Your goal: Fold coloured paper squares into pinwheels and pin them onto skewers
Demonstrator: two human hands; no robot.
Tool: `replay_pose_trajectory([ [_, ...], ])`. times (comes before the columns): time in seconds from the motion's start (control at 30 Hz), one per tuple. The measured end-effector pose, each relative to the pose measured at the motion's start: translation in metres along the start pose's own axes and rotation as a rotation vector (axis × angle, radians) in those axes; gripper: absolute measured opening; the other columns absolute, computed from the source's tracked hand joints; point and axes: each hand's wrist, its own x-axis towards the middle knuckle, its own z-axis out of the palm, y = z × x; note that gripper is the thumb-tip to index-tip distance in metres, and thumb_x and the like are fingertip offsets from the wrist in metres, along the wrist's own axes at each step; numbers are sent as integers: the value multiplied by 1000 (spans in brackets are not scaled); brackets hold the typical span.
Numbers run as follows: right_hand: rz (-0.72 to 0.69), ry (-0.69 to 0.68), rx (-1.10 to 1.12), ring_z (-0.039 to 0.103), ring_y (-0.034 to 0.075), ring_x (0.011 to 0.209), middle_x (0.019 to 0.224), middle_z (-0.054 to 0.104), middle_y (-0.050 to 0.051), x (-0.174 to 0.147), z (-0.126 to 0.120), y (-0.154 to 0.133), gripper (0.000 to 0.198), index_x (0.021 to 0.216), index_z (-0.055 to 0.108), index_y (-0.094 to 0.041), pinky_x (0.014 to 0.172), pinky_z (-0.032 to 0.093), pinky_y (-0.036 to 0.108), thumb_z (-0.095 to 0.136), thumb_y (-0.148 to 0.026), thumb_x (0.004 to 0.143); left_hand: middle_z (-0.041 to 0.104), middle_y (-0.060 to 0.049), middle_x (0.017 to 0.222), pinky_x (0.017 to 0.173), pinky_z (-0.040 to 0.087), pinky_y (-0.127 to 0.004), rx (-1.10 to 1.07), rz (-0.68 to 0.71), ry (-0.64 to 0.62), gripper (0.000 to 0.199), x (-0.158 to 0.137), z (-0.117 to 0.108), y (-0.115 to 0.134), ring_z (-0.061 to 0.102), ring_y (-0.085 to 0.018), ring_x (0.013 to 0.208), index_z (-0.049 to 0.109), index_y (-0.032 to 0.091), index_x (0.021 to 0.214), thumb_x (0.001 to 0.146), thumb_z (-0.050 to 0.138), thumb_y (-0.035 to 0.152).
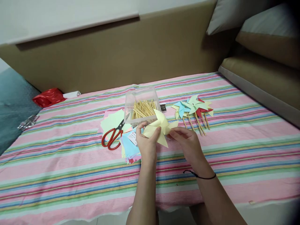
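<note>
A pale yellow paper pinwheel [161, 125] with folded blades is held up in front of me. My left hand [147, 140] grips it from the left, thumb pressed on its face. From the right, the fingers of my right hand [187, 142] pinch the tip of one blade. Just behind it stands a clear plastic box [130, 104] of thin wooden sticks [144, 107]. Red-handled scissors [112, 137] lie left of my left hand, partly over light green paper sheets [110, 122]. Blue paper squares [130, 145] with a small white label are stacked beside my left wrist.
Several finished pinwheels [193, 104] on sticks lie to the right on the striped cloth [93, 178]. A small dark item [163, 107] sits beside the box. At far left are a red plastic bag [50, 97] and a clear wrapped packet [28, 122]. Cushions [269, 37] rise at the right.
</note>
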Motion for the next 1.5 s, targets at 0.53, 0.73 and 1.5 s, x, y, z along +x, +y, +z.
replay_pose_trajectory([
  [0.53, -53, 149, 51, 62, 12, 61, 65, 66, -1, 0, 10, 7, 18, 69, 68, -19, 61, 54, 25, 80, -31, 64, 67, 1, 70, 54, 49, -25, -35, 30, -49, 60, -3, 5, -5, 62, -14, 55, 47, 20, 100, 52, 83, 25],
  [0.73, -64, 179, 27, 63, 13, 61, 65, 66, -1, 0, 11, 6, 18, 70, 67, -18, 59, 53, 26, 78, -32, 65, 69, -1, 74, 55, 50, -23, -66, 16, -48, 59, -3, 5, -5, 63, -12, 57, 47, 20, 99, 53, 83, 23],
  [1.5, -61, 224, -4, 61, 13, 61, 64, 67, 0, 0, 14, 6, 16, 65, 66, -18, 59, 51, 25, 78, -28, 63, 68, -1, 76, 56, 51, -28, -28, 24, -67, 61, -6, 7, -1, 65, -17, 60, 47, 21, 101, 52, 83, 25],
])
